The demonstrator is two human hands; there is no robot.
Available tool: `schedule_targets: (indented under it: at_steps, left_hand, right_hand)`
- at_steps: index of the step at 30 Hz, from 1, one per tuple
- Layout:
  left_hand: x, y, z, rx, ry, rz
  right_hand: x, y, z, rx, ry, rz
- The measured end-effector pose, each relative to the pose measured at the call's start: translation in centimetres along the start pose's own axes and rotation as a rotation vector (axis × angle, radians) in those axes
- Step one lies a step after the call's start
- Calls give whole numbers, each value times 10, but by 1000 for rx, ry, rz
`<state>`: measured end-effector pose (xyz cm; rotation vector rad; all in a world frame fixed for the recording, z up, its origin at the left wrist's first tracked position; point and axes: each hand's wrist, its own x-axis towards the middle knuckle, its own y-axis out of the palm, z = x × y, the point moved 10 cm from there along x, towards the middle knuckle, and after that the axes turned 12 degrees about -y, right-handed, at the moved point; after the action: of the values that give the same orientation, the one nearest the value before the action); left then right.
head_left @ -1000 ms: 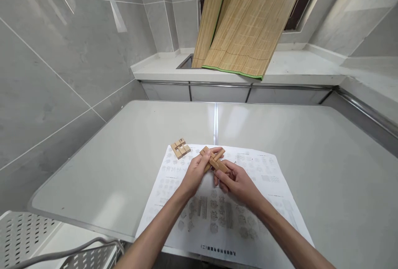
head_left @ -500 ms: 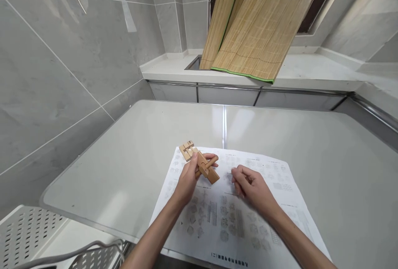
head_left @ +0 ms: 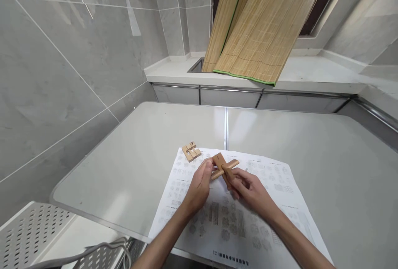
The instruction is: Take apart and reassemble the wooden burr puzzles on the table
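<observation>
Crossed wooden pieces (head_left: pixel 219 161) are held between two bare hands above a printed sheet (head_left: pixel 264 215) at the near edge of the tabletop (head_left: pixel 137 149). Their left end is gripped by the left hand (head_left: pixel 200 182), thumb uppermost; their right side is pinched by the right hand (head_left: pixel 248 184), its fingers curled. Half a second earlier, the pieces were supported by the left hand alone, the right being held apart. A paler block assembly (head_left: pixel 186 153), partly covered then, is now fully exposed at the sheet's far left corner. Several fingertips are hidden by the wood, the joint is partly obscured, and the forearms are cut off below.
</observation>
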<state>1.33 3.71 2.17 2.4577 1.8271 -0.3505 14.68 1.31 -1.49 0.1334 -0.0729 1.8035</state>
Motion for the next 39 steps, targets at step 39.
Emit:
schedule_targets:
  at_steps: [39]
  left_hand:
    - [-24,-35,14,554,44,-192]
  right_hand:
    - [-56,-168,-41,510,164,-791]
